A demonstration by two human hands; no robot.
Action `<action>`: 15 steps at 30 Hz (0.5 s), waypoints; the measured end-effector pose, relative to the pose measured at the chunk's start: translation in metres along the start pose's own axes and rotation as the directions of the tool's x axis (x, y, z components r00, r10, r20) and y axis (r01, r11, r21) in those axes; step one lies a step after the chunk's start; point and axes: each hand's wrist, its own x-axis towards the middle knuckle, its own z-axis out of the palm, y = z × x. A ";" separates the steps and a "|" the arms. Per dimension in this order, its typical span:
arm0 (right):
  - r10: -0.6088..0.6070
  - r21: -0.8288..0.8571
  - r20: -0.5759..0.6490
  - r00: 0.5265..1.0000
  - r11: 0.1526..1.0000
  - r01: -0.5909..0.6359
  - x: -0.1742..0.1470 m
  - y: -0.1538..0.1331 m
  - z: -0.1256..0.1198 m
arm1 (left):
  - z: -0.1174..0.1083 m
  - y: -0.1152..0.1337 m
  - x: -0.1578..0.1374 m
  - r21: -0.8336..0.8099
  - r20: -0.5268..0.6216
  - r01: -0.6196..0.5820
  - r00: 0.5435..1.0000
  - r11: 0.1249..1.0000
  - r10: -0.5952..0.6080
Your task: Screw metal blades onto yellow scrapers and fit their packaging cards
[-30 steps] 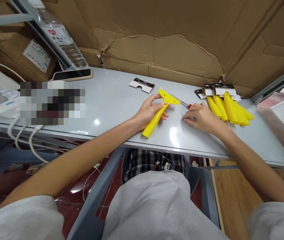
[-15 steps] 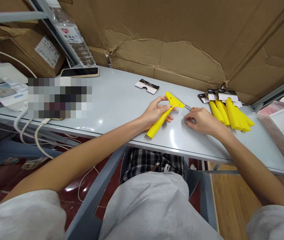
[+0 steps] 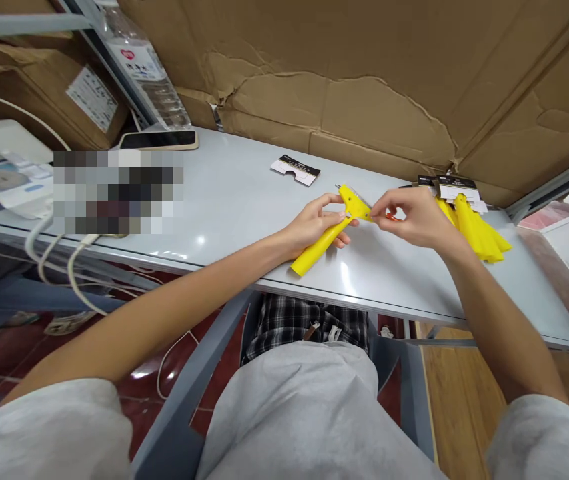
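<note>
My left hand [image 3: 318,227] is closed around a yellow scraper [image 3: 318,247], near where its handle meets the wide head. The handle slants down toward the table's front edge. A metal strip runs along the head's upper edge, and a bit of metal pokes out at its upper left corner. At the head's right corner, my right hand [image 3: 411,217] pinches with thumb and forefinger. An orange-red piece [image 3: 393,217] shows between its fingers; the rest of that small item is hidden.
Several yellow scrapers [image 3: 479,230] with black-and-white cards lie at the right, partly behind my right hand. A loose card [image 3: 295,170] rests behind the scraper. At the left are a phone [image 3: 160,139], a water bottle [image 3: 147,77] and white cables [image 3: 71,267]. Cardboard [image 3: 374,120] stands along the back.
My right hand has moved up and its fingertips now meet the scraper head's corner. The metal shaft seen there earlier is hidden. Metal now protrudes at the head's upper left corner.
</note>
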 end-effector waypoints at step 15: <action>0.086 0.221 -0.138 0.987 0.974 -0.054 0.037 -0.006 0.028 | 0.000 -0.002 0.001 -0.001 0.020 -0.015 1.000 1.000 0.015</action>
